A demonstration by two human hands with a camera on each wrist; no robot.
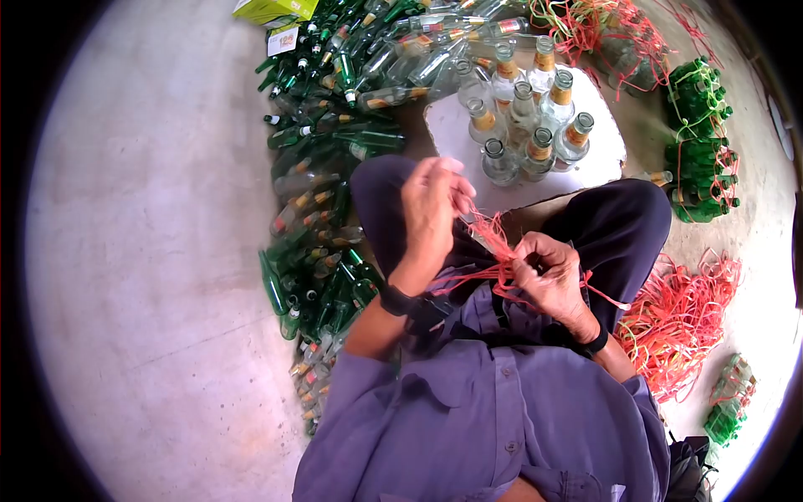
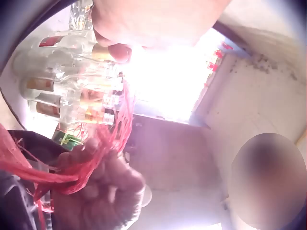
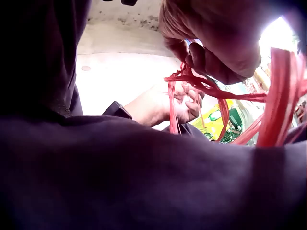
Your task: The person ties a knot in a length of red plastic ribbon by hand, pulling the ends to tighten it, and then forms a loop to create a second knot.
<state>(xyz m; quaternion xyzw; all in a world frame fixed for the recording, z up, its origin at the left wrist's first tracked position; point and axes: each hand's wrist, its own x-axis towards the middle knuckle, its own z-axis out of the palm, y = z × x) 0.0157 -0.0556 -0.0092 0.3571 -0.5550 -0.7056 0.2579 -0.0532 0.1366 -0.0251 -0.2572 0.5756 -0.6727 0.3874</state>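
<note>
Between both hands, above the lap, stretches a bundle of red plastic twine. My right hand pinches it at a gathered spot, thumb against fingers, with loose ends hanging on either side. In the right wrist view a small knot shows just beneath those fingers. My left hand is raised higher, its curled fingers at the far ends of the strands, which run up to its fingertips in the left wrist view. Just beyond the hands, several clear glass bottles stand grouped upright on a white board.
Many green and clear bottles lie heaped along the left side. A pile of red twine sits beside the right knee. Tied bundles of green bottles stand at the right. A yellow-green box is at the back.
</note>
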